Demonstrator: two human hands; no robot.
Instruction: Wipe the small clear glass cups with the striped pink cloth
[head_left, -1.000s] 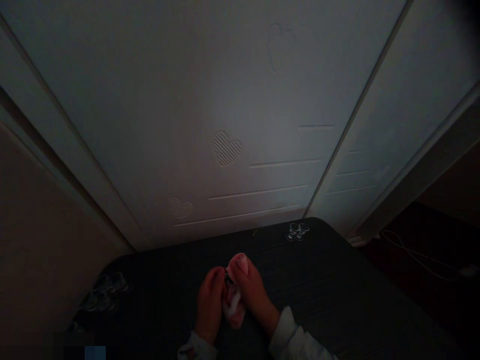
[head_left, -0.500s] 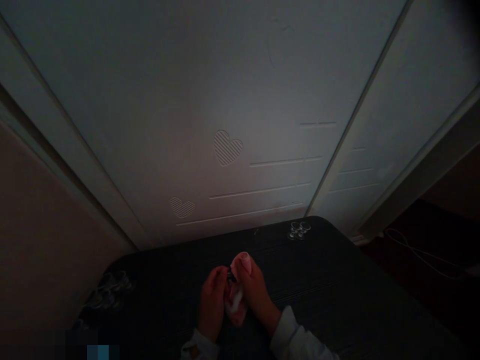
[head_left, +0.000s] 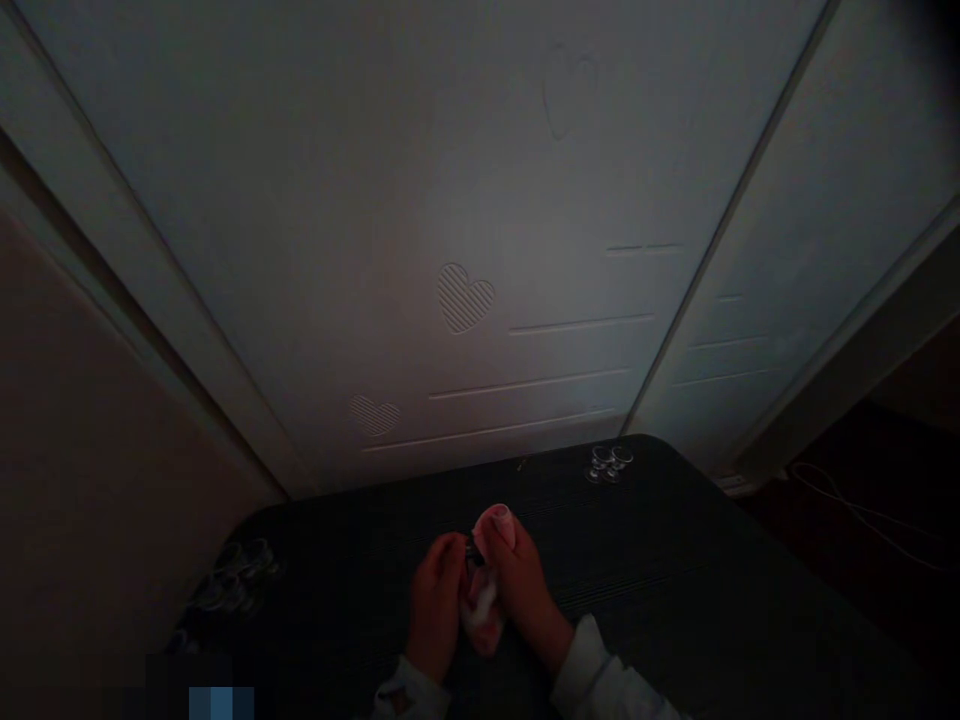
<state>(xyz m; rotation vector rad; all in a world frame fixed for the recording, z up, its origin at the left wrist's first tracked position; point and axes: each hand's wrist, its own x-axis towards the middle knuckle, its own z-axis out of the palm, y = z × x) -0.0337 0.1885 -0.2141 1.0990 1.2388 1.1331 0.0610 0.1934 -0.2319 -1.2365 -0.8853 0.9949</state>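
Observation:
Low in the middle of the head view, my two hands meet above the dark table. A pink-and-white cloth (head_left: 485,637) is bunched in my right hand (head_left: 526,582), and part of it hangs down between the hands. My right thumb presses into the upper fold. My left hand (head_left: 435,600) is closed, its fingertips pinching a small shiny piece, seemingly the stem or foot of a small stemmed glass (head_left: 470,549). Cloth and fingers hide most of that glass, and the light is dim.
Two small stemmed glasses (head_left: 611,462) stand at the table's (head_left: 420,500) back right corner. Several more glasses (head_left: 240,572) are grouped by its left edge. Behind the table rises a pale panel (head_left: 360,250) with carved hearts. A white cable (head_left: 862,515) lies on the floor at right.
The whole view has shifted slightly, so everything appears a little further right. Both hands keep their hold on the cloth and the small piece, with hardly any change in pose.

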